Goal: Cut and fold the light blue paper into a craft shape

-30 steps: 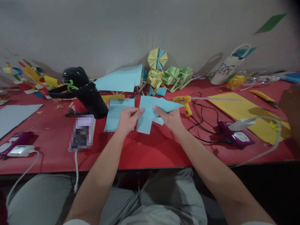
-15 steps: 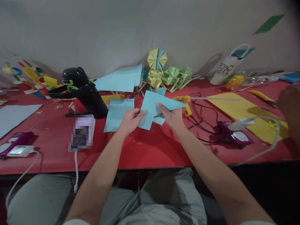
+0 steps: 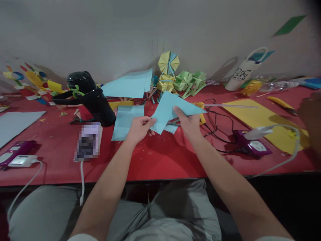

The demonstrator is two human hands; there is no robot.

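Note:
A light blue sheet of paper (image 3: 163, 112), partly folded with a pointed end to the right, is held up above the red table. My left hand (image 3: 139, 130) pinches its lower left corner between thumb and fingers. On the right part, my right hand (image 3: 190, 125) has its thumb pressed on top, with the fingers hidden behind the sheet. Scissors (image 3: 175, 123) show partly between the paper and my right hand; most of them is covered. Another blue square (image 3: 127, 115) lies flat just left of my left hand.
A black tumbler (image 3: 99, 108) leans at the left, near a phone (image 3: 88, 142) with a cable. Folded paper ornaments (image 3: 167, 82) stand at the back. A yellow glue gun (image 3: 202, 118), a power strip (image 3: 253, 144) and yellow paper (image 3: 240, 107) lie right. Another person's hand (image 3: 309, 117) is at the right edge.
The blue paper has turned and shifted slightly up and right with my right hand. Its left corner is now at my left fingertips, and more of the scissors shows.

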